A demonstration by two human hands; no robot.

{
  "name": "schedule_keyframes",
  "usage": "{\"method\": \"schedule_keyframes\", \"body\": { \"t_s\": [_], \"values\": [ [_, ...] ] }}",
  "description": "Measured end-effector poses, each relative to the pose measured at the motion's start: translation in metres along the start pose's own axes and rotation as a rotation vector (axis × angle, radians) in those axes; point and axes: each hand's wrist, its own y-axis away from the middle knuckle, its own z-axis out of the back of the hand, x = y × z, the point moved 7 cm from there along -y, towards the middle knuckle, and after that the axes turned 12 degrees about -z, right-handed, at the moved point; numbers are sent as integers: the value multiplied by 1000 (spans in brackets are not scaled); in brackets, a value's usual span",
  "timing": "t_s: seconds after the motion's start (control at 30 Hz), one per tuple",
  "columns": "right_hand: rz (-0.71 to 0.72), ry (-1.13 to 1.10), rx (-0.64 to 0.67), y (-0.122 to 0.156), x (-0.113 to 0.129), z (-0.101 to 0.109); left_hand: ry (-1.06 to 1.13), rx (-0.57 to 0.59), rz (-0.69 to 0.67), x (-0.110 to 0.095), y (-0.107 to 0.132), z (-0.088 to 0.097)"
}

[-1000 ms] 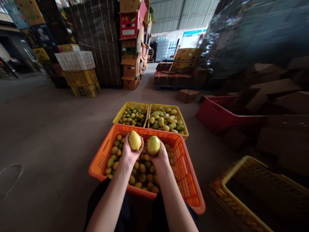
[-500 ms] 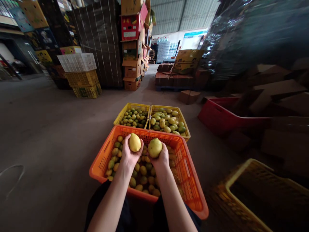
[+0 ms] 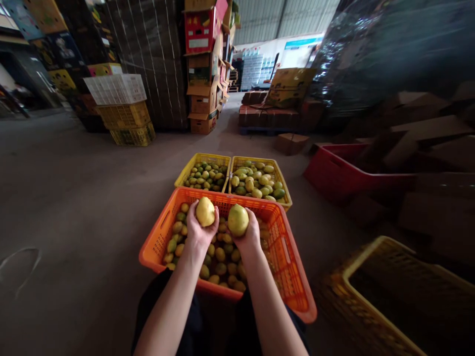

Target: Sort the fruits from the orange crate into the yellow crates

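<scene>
My left hand (image 3: 198, 232) is closed around a yellow lemon (image 3: 205, 211), which rests in the palm with its upper side showing. In my right hand (image 3: 250, 236) is a greener lemon (image 3: 238, 220), gripped from the right. The two fruits are held side by side, a small gap apart, above an orange plastic crate (image 3: 293, 262). Inside that crate lie many yellow and green lemons (image 3: 220, 254), partly hidden by my forearms.
Beyond the orange crate stand two yellow crates of fruit, a left one (image 3: 181, 174) and a right one (image 3: 285, 194). To the right are a red bin (image 3: 330, 173) and another yellow crate (image 3: 356, 257). Stacked cartons (image 3: 202, 104) rise behind.
Both lemons have turned in my hands and show different sides. My hands stay over the orange crate, and the view has tilted slightly down.
</scene>
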Motion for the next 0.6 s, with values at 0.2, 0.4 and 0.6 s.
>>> {"method": "schedule_keyframes", "body": {
  "t_s": [0.2,0.4,0.6],
  "values": [
    [-151,-59,-64,4,-16,-4,-19,16,11,1,-2,2],
    [-131,-30,91,13,-9,-18,-35,29,2,0,-1,0],
    [-353,-103,94,16,-21,-18,-98,57,91,7,3,-4]
  ]
}}
